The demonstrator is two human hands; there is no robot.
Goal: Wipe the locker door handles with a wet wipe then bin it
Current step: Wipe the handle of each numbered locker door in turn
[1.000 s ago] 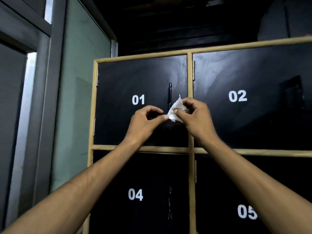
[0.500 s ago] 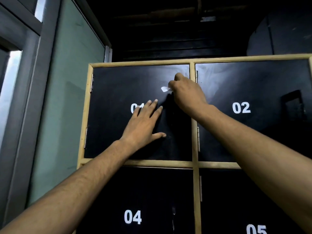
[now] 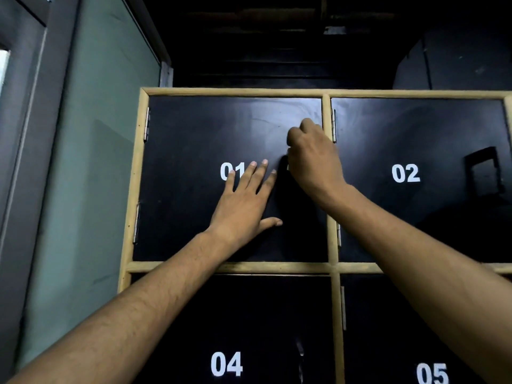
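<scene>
Black locker door 01 sits in a pale wooden frame. My left hand lies flat on it with fingers spread, just right of the white number. My right hand is fisted near the door's right edge, where the vertical handle is; the handle is hidden behind it. Only a tiny white sliver of the wet wipe shows at the fist's lower left edge.
Door 02 is to the right, doors 04 and 05 below; door 04's handle shows faintly. A frosted glass panel and a grey door frame stand to the left. Dark space lies above the lockers.
A second ago both hands pinched the wipe in front of door 01. My left hand let go and pressed flat on the door; my right fist rose to the handle's top, then slid slightly down.
</scene>
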